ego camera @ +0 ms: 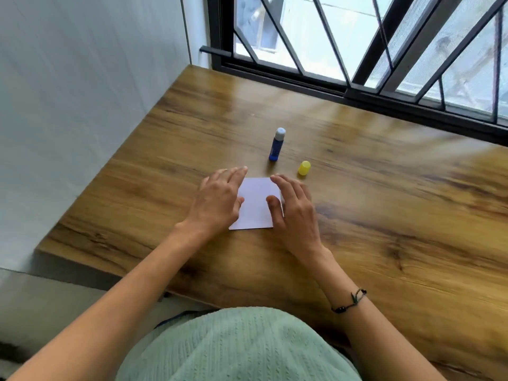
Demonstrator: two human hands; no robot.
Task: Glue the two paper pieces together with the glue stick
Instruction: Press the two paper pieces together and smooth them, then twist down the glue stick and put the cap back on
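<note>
A pale square of paper (255,204) lies flat on the wooden table (384,215); I cannot tell whether a second piece lies under it. My left hand (220,199) rests flat over its left edge with fingers straight. My right hand (294,213) rests on its right edge, thumb on the sheet, fingers stretched forward. Just beyond the paper a blue glue stick (276,145) stands upright with its cap off. Its yellow cap (304,168) sits on the table to the right of it.
A barred window (357,45) runs along the table's far edge. A white wall (82,92) borders the table's left side, where the tabletop ends. Bare wood stretches to the right of the hands.
</note>
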